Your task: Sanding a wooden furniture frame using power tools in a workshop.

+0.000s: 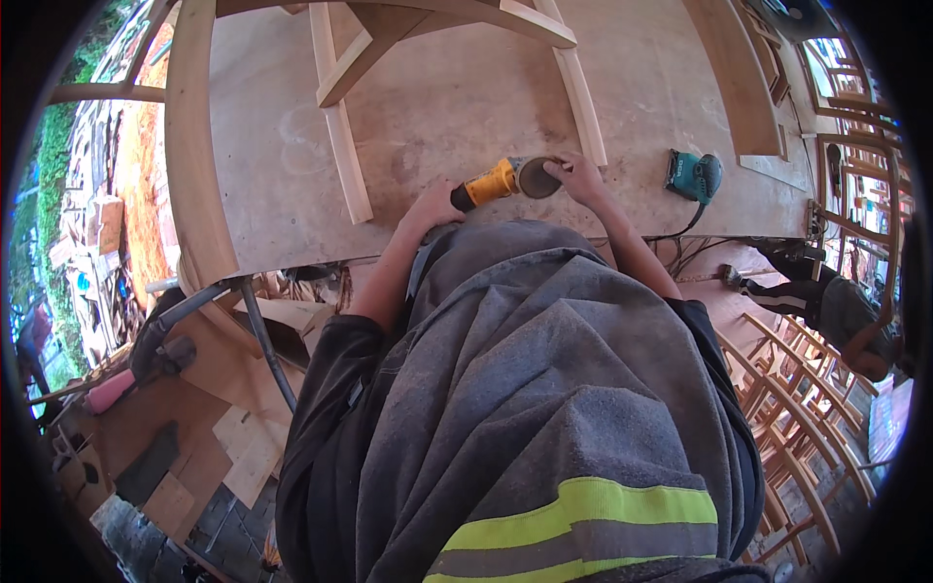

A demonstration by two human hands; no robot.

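Observation:
A yellow and black angle grinder [489,185] is held low over the near edge of the worktable. My left hand [434,207] is wrapped round its black rear end. At the other end is a round, dark disc [537,179], and the fingers of my right hand [577,178] are closed on its rim. Beyond the grinder lies a wooden frame [374,49] with two pale legs [347,160] pointing toward me. To the right of my right hand rests a teal sander [694,176], its cord running off the near edge.
The wooden worktable [282,146] spans the view ahead. A curved wooden piece [199,146] lies along its left side, and boards [748,78] at the right. Chair frames [797,418] stand at lower right, near another person [846,301]. Wood sheets [194,428] cover the floor at left.

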